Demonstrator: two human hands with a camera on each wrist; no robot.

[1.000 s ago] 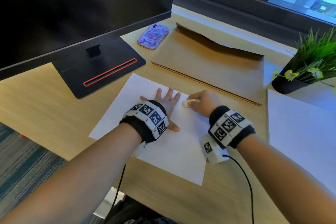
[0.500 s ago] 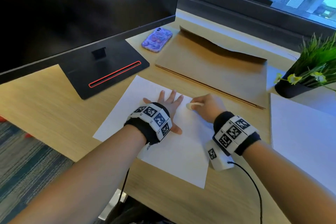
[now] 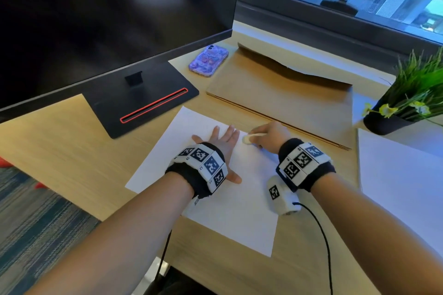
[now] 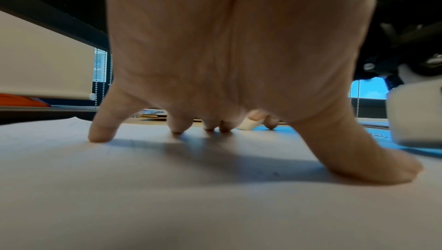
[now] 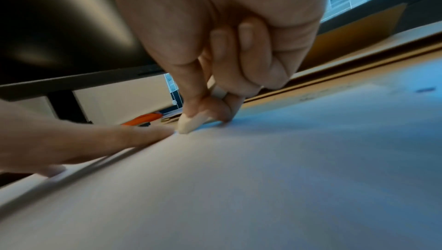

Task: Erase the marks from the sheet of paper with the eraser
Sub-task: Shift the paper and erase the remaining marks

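Observation:
A white sheet of paper (image 3: 230, 211) lies on the wooden desk in front of me. My left hand (image 3: 221, 141) rests flat on it with fingers spread, holding it down; the left wrist view shows the spread fingertips (image 4: 102, 135) pressing the paper (image 4: 215, 206). My right hand (image 3: 268, 135) pinches a small white eraser (image 3: 247, 139) between thumb and fingers, its tip touching the paper near the far edge, just right of the left fingertips. In the right wrist view the eraser (image 5: 191, 124) sits on the sheet (image 5: 263, 178). No marks are plainly visible.
A black monitor (image 3: 115, 12) on its stand (image 3: 143, 100) fills the far left. A purple phone (image 3: 208, 61) and a brown envelope (image 3: 282, 96) lie behind the sheet. A potted plant (image 3: 407, 103) and another white sheet (image 3: 402, 179) are on the right.
The right hand with the eraser has shifted slightly across the paper's far edge beside the left fingertips. The left hand stays flat on the sheet. The head camera has moved a little.

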